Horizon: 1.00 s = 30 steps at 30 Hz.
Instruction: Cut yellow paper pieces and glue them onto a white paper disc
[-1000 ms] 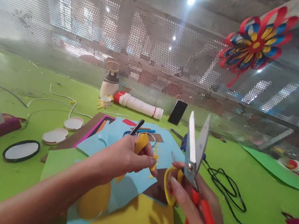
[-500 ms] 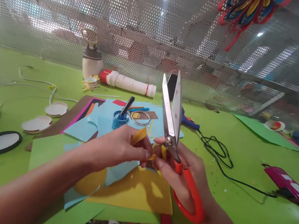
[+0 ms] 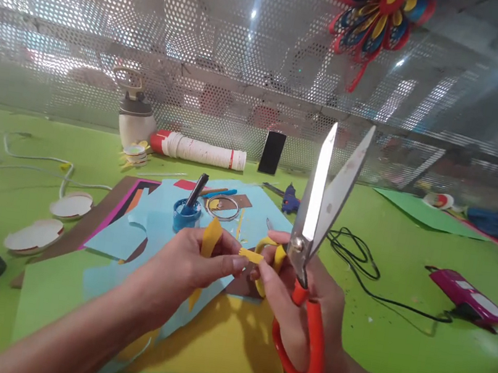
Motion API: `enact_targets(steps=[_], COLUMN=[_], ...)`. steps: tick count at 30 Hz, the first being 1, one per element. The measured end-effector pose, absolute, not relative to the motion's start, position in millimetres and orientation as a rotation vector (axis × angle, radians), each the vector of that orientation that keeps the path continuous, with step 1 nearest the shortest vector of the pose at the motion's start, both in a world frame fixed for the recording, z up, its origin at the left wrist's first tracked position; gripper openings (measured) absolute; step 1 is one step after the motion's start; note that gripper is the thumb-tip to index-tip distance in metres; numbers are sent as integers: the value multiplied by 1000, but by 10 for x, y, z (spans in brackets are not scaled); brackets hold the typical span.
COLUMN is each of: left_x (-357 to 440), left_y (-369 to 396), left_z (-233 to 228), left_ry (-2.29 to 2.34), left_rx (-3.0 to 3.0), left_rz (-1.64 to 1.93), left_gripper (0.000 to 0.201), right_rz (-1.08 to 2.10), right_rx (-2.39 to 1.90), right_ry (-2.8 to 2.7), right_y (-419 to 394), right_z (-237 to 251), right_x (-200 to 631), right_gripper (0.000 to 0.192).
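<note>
Over the green table (image 3: pixel 399 309), the right hand (image 3: pixel 306 307) grips orange scissors (image 3: pixel 315 246), blades parted toward 12 o'clock (lower handle hidden); the left hand (image 3: pixel 193 262) pinches a yellow paper strip (image 3: pixel 210 240), partly covered.

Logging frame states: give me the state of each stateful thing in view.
scissors: blades open, pointing up, in right hand
yellow paper strip: bent, pinched by left hand
blue pot: open, black tool standing in it
paper cups: stacked, lying sideways
</note>
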<state>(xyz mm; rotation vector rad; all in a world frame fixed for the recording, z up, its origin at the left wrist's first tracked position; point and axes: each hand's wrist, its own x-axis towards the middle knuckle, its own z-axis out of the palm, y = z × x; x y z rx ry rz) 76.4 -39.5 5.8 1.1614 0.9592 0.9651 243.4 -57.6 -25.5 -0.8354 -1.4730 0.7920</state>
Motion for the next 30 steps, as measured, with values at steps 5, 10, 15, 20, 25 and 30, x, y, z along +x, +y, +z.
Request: enact_targets(steps=[5, 10, 15, 20, 25, 30], left_x=[791, 787, 789, 793, 727, 634], left_y=[-404, -417, -430, -454, -430, -413], left_z=[52, 48, 35, 34, 83, 169], left_ry=[977, 945, 964, 966, 1020, 1042], left_rx=[1142, 1129, 1100, 1103, 1224, 1252], left_rz=[1029, 1017, 989, 1012, 1167, 1369], left_gripper=[16, 15, 18, 17, 18, 17], right_rz=[769, 807, 826, 916, 995, 944], right_rx=[-773, -765, -803, -806, -888, -997], right_ry=[-1499, -1481, -1421, -1369, -1358, -1523], right_y=[-593, -586, -589, -613, -646, -652], right_z=[-299, -309, -305, -288, -207, -229], right_x=[2392, 2388, 2375, 2362, 2381, 2407], right_gripper=[31, 32, 29, 26, 25, 26])
